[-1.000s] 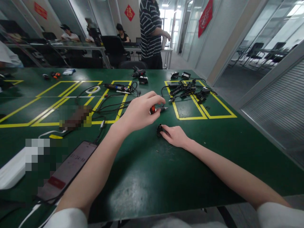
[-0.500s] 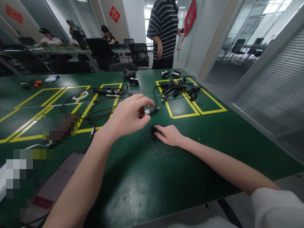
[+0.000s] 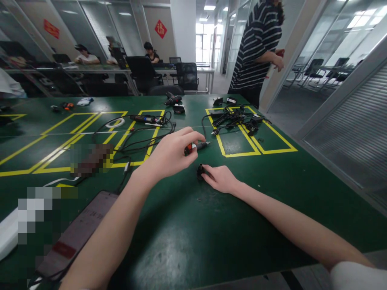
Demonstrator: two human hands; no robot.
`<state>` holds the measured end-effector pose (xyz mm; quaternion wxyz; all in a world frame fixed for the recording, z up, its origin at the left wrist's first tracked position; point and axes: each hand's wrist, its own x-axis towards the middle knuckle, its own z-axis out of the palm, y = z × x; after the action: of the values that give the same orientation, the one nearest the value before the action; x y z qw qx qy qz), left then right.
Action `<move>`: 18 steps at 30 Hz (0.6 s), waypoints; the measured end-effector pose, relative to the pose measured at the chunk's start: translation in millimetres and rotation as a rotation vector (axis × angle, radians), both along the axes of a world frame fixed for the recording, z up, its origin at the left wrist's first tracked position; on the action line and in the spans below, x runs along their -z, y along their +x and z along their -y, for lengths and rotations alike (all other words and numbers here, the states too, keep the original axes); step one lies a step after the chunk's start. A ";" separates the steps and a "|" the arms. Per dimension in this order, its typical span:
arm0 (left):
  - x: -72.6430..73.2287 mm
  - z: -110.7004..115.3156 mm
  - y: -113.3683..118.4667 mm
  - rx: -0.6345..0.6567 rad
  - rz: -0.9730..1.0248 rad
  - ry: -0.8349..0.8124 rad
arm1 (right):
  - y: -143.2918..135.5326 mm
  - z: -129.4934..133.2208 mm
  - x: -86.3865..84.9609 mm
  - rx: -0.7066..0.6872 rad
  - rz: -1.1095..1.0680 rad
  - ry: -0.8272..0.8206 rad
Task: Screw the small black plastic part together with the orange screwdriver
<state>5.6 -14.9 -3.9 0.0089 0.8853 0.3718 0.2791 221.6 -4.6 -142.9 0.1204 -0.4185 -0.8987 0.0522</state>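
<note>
On the green table (image 3: 178, 241), the fingers of my right hand (image 3: 222, 178) are closed on a small black part (image 3: 200, 171). My left hand (image 3: 178, 151) is raised just above and left of it, thumb and fingers curved apart. Behind those fingers shows a red and grey pen-like tool (image 3: 202, 145), its tip pointing right. Whether my left fingers touch this tool cannot be made out.
Black cables (image 3: 236, 119) lie heaped on yellow-taped rectangles at the right. A corded tool (image 3: 146, 119) and white ring (image 3: 115, 123) lie at back left. A phone (image 3: 81, 229) is near my left forearm. A person in stripes (image 3: 256, 48) stands behind the table.
The view has shifted, so the table and both hands appear a little farther right and lower. The standing person has moved right and turned. My hands keep nearly the same pose.
</note>
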 end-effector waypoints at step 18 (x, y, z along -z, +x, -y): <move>1.8 -1.3 4.0 0.010 -0.031 0.069 | 0.0 -0.6 1.5 -0.006 -0.010 0.005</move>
<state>9.6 -13.6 -5.6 -0.0261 0.8913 0.3574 0.2779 221.6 -4.0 -144.3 0.1256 -0.4153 -0.8995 0.0522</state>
